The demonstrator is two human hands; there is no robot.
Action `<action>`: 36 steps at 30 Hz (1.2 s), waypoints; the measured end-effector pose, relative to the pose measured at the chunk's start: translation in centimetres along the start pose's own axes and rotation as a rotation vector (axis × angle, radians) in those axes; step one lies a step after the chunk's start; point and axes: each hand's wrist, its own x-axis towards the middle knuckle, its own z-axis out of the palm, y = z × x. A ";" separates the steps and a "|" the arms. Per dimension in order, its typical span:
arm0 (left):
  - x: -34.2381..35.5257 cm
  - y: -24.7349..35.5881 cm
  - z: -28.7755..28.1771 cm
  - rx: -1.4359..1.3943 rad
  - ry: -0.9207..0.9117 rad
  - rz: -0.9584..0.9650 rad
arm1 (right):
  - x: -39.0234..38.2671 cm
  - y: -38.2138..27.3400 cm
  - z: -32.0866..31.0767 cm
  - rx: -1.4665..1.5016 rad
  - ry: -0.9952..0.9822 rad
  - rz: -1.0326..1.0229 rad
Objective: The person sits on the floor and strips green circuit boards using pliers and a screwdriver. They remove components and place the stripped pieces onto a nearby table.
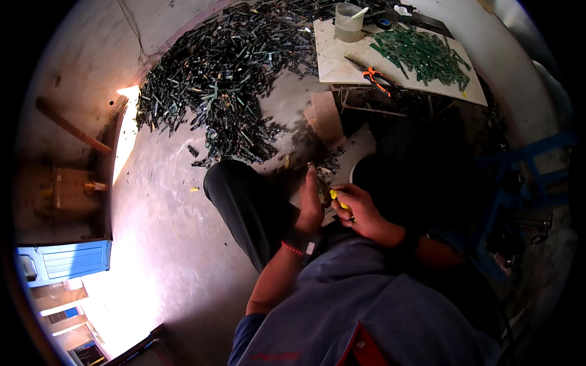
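Between my knees, my right hand is closed around the yellow handle of a small tool, which looks like a screwdriver. Its thin shaft points toward my left hand. That hand is seen edge-on, its fingers pressed together and pointing away from me. A narrow, dull greenish-brown piece shows along its palm side, too small and dark to name. The two hands are close together, the right one slightly nearer to me. Small dark scraps lie on the floor just beyond them.
A large heap of dark strips covers the far floor. On a low white board are orange-handled pliers, a cup of liquid and a pile of green strips. Cardboard lies before it; blue metal legs stand right.
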 end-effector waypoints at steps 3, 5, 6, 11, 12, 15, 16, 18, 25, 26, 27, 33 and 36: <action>0.0 1.1 1.0 -0.222 0.039 -0.185 | 0.5 0.7 -0.7 -0.206 -0.035 -0.211; 0.0 1.1 0.9 -0.292 -0.027 -0.228 | 0.7 0.9 -1.2 -0.351 -0.035 -0.298; 0.0 0.9 0.3 -0.306 -0.115 -0.224 | 0.7 0.9 -1.3 -0.431 -0.021 -0.345; -0.5 1.4 0.3 -0.320 -0.167 -0.241 | 0.7 0.9 -1.8 -0.662 -0.035 -0.452; -0.7 1.4 0.3 -0.298 -0.156 -0.248 | 0.5 0.9 -1.7 -0.543 -0.041 -0.347; -1.7 2.0 1.0 -0.094 -0.060 -0.038 | -0.4 0.1 -0.7 -0.217 -0.083 -0.049; -1.8 1.8 0.8 -0.058 -0.022 -0.009 | -0.9 -0.3 -0.1 -0.129 -0.117 0.049; -0.8 0.5 -0.2 -0.035 0.048 -0.029 | -1.7 -1.1 1.0 -0.042 -0.167 0.226; -0.1 -0.2 -0.4 0.077 0.076 0.004 | -0.6 0.0 -0.5 -0.225 -0.130 -0.010; 0.0 -0.2 -0.5 0.045 0.066 -0.017 | -0.4 0.2 -0.7 -0.233 -0.114 -0.040; -0.2 -0.2 -0.4 0.011 0.040 -0.053 | -0.3 0.6 -0.9 -0.240 -0.097 -0.071; -0.9 1.4 0.4 -0.143 -0.002 -0.193 | 0.3 -0.3 -1.2 -0.091 -0.066 -0.119; -1.0 1.2 0.4 -0.163 -0.009 -0.184 | 0.1 -0.4 -1.3 -0.118 -0.092 -0.122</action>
